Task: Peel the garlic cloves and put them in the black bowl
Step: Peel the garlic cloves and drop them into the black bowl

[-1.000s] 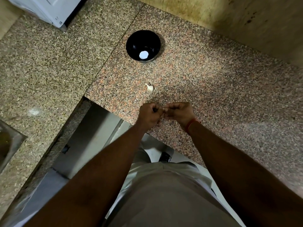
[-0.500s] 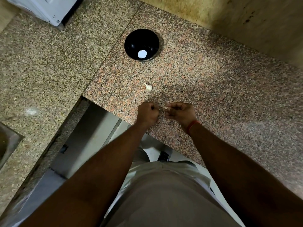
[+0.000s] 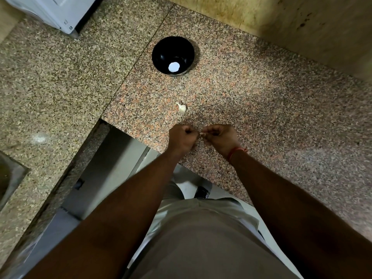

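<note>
A garlic clove [image 3: 201, 134], only a pale sliver showing, is pinched between the curled fingertips of the left hand [image 3: 182, 137] and right hand [image 3: 220, 138], low over the granite surface [image 3: 281, 109] near its front edge, likely so that loosened skin drops there. Whether the left hand grips the clove itself or a strip of skin cannot be told. A garlic bulb [image 3: 181, 107] waits just beyond the hands; the black bowl [image 3: 173, 55], well apart, shows only a white spot at its bottom. Against half a second earlier the knuckles sit slightly closer together; bulb and bowl are unmoved.
</note>
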